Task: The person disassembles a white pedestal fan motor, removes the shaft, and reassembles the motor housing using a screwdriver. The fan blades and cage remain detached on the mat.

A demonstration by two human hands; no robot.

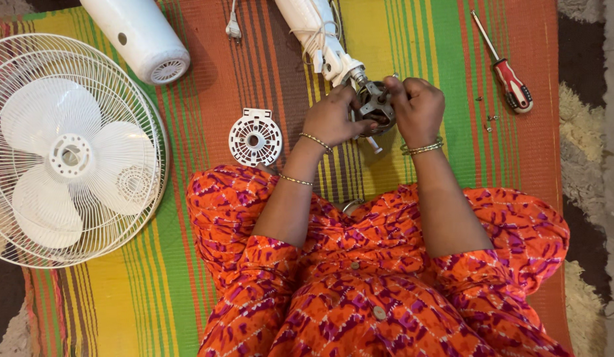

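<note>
- Fan motor (375, 106): a dark metal motor core with a shaft poking out toward you, lying on the striped mat (399, 39) in the middle, just beyond your knees. It is joined at its far end to the white fan neck (320, 33), which runs away from you.
- Your left hand (333, 118): closed on the motor's left side, thumb across its near edge, steadying it.
- Your right hand (418, 109): fingers curled tight on the motor's right side and top; what the fingertips pinch is hidden, so you cannot tell if a small part is in them.
- Step in hand, as a judgement: you seem to be working on the bare motor with the fan taken apart, either freeing or seating a part on it. The next move likely calls for a firm hold with the left hand while the right turns or pulls with care.
- Round white vented cover (255, 137): flat on the mat, just left of your left hand.
- Screwdriver (508, 76): red handle, far right, well apart from the motor.
- Small screws (491, 120): loose, near the screwdriver's handle.
- Fan guard with blades (69, 155): at the left edge.
- White housing shell (143, 36): far left.
</note>
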